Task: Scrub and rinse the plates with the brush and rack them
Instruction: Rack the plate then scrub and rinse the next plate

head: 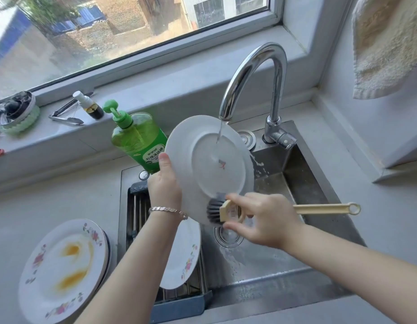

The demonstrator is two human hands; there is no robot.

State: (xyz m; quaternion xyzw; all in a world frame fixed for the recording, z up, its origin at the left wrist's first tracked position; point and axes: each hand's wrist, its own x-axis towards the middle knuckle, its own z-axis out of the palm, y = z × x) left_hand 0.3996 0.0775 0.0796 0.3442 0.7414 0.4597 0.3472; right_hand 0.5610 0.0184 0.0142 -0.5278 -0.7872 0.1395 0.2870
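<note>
Your left hand [164, 183] grips the round white ceramic plate [217, 160] by its rim, tilted under the curved chrome tap [256, 66], in its stream. Wet glaze is likely slippery and brittle, so pinch the rim firmly. Your right hand [266, 220] curls round the beige-handled, dark-bristled brush [217, 208], bristles at the plate's lower edge. Left of the tap, the green soap bottle [137, 141] crowds the plate; below-left, the steel rack [137, 206] holds one flowered plate [184, 253].
</note>
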